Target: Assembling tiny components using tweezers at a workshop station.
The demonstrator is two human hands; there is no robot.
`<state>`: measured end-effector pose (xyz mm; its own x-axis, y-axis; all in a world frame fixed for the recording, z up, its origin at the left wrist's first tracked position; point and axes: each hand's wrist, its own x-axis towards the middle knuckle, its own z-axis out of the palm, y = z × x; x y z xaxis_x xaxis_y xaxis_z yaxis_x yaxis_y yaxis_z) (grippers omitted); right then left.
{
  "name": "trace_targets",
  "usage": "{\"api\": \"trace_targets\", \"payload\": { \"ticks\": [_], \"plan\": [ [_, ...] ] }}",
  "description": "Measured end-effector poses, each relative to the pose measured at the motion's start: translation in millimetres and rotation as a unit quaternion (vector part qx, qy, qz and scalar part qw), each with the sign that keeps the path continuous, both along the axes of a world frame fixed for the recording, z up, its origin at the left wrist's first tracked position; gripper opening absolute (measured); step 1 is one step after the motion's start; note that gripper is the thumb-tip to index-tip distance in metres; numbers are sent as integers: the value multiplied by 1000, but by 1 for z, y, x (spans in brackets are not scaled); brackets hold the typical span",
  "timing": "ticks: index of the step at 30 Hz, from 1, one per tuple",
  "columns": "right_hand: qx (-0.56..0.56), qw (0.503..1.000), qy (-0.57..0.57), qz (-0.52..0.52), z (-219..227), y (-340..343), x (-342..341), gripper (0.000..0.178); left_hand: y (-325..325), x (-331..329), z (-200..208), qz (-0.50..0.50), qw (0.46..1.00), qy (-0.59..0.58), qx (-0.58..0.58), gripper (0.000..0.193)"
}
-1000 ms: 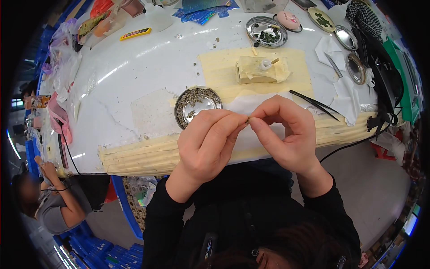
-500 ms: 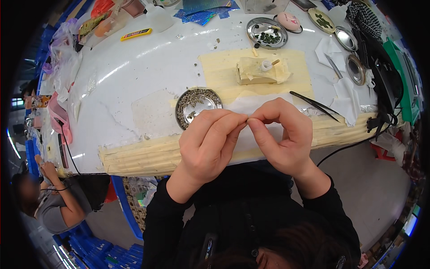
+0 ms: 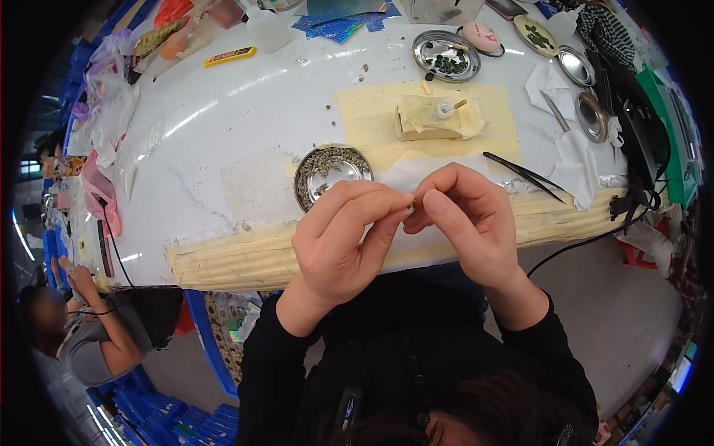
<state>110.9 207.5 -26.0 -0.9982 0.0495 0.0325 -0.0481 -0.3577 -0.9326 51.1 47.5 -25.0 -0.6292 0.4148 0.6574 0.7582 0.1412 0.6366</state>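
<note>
Both hands are raised over the near edge of the table, fingertips almost meeting. Between thumb and forefinger, my left hand pinches a tiny piece, too small to name. My right hand is curled beside it, its thumb lifted off the forefinger; whether anything lies in its fingers is hidden. Just beyond my left hand stands a round metal dish holding many small greyish-brown pieces, partly covered by that hand. Black tweezers rest to the right of my right hand.
A tape-covered block carries a small white cup with a stick. Farther back are a metal plate of dark green pieces, a yellow box and a squeeze bottle. White tissues lie at right. Another person sits at left.
My right thumb has come away from the forefinger and lifted, and the right fingertips have parted slightly from the left ones. My left hand keeps its pinch.
</note>
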Motion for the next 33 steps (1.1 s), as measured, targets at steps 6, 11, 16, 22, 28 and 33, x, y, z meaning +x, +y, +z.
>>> {"api": "trace_targets", "payload": {
  "ticks": [6, 11, 16, 22, 28, 33],
  "plan": [
    [191, 970, 105, -105, -3, -5, -1, 7, 3, 0, -3, 21, 1000, 19, -6, 19],
    [137, 984, 75, -87, -4, -3, -4, 6, 2, 1, -4, 14, 999, 34, -6, 21],
    [277, 939, 161, -127, -2, -2, -5, 5, 2, 1, -3, 19, 999, 27, -10, 21],
    [218, 961, 119, -118, -5, -3, -4, 5, 1, 0, -3, 10, 999, 31, -5, 21],
    [191, 971, 107, -98, -6, -3, -4, 6, 1, 1, -4, 8, 1000, 21, -2, 21],
    [150, 982, 76, -86, -5, -4, -3, 6, 0, 0, -2, -3, 1000, 19, 0, 22]
  ]
}}
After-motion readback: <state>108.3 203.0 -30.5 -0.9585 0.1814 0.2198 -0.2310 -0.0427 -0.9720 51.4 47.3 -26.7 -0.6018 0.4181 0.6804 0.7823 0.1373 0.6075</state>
